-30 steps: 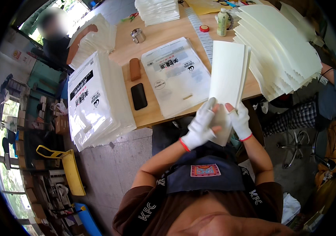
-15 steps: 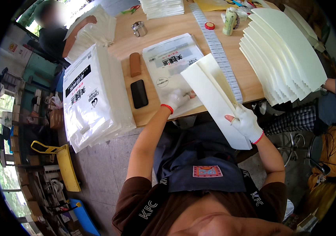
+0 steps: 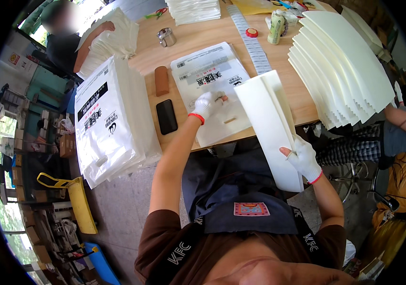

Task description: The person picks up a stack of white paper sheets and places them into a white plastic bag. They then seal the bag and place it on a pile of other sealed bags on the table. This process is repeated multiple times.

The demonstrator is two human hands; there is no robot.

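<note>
My left hand [image 3: 206,106], in a white glove with bare fingertips and a red cuff, lies on the top clear printed plastic bag [image 3: 203,129] of a small stack. Its fingers reach to the right across the film, apparently without gripping it. An oblong handle hole shows near the bag's front edge. My gloved right hand [image 3: 303,157] grips a folded white sheet [image 3: 268,124], long and stiff-looking, by its lower right side. The thumb lies over its front face; the other fingers are mostly hidden behind. The sheet's top end leans over the bag's right edge.
A thick stack of printed bags [image 3: 110,128] overhangs the table's left front. Between the stacks lie a black phone [image 3: 167,117] and a brown cylinder [image 3: 161,80]. Fanned white sheets [image 3: 343,71] fill the right side. A metal pot [image 3: 166,37] and long ruler [image 3: 250,42] lie farther back; co-workers sit nearby.
My left hand has moved up and left over the bag, uncovering its handle hole. The folded sheet in my right hand has shifted right and toward me, standing more upright in view.
</note>
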